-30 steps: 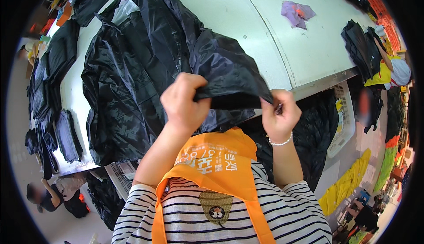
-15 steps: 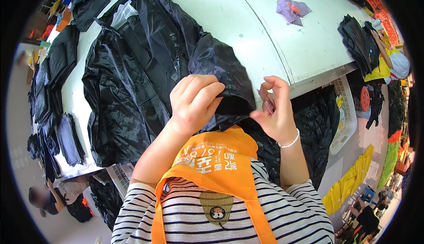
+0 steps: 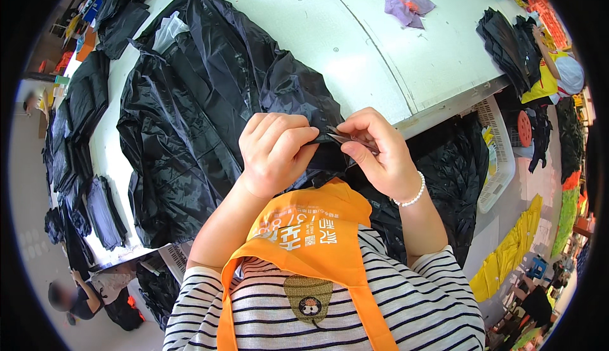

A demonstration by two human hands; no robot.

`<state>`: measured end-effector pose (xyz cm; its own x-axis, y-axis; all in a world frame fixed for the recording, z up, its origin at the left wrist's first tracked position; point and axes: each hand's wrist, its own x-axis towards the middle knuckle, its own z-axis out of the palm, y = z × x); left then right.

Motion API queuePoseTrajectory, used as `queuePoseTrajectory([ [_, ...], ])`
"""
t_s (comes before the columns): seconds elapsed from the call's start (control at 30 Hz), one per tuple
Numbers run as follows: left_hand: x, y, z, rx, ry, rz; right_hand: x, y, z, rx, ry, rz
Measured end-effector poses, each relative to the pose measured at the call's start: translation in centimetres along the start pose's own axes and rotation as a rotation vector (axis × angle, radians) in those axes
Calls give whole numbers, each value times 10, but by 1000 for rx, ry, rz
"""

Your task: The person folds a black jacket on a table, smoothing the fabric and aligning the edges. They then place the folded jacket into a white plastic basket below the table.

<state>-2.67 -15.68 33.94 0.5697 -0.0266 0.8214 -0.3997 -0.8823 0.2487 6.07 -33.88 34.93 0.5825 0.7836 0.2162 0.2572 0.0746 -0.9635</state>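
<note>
A shiny black jacket (image 3: 190,97) lies spread over the pale table, its near edge hanging toward my orange apron. My left hand (image 3: 276,151) is closed in a pinch on the jacket's edge, holding it up. Close to its fingertips is my right hand (image 3: 380,154), closed round a small pair of thread snips (image 3: 339,137). The pointed metal blades reach to the black fabric beside the left fingertips; the rest of the snips is mostly hidden in the palm.
A purple cloth scrap (image 3: 407,9) lies on the white table (image 3: 355,65). Folded black garments (image 3: 85,110) line the table's left edge. To the right, a white plastic basket (image 3: 498,160) stands by dark fabric. A yellow garment (image 3: 507,249) lies lower right. Other people are at both sides.
My right hand has moved left to the jacket's edge, and the snips' blades now show at the fabric. The left hand keeps its pinch. The whole view has shifted slightly.
</note>
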Motion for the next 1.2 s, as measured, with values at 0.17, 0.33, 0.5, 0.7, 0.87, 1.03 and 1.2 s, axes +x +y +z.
queuePoseTrajectory([
  [0.17, 0, 4, -1, -14, -8, -26, 0, 7, -3, -54, -17, -60],
  [0.33, -4, 3, 0, -66, -55, -43, 1, -3, 3, -128, 88, 38],
  [0.5, -6, -13, 8, -320, 44, -337, 1, 49, -21, -53, 574, -4],
  [0.7, -111, -77, 68, -527, 50, -1536, -20, 146, -62, 840, 772, 744],
  [0.87, -151, -73, 12, -407, 284, -1412, -76, 189, -120, 585, 1018, 779],
  [1.03, -260, -35, -90, -117, 507, -1711, 43, 198, -225, -282, 658, 389],
  [1.2, -320, 40, -124, 39, 591, -2025, 168, 314, -306, -965, 399, 486],
])
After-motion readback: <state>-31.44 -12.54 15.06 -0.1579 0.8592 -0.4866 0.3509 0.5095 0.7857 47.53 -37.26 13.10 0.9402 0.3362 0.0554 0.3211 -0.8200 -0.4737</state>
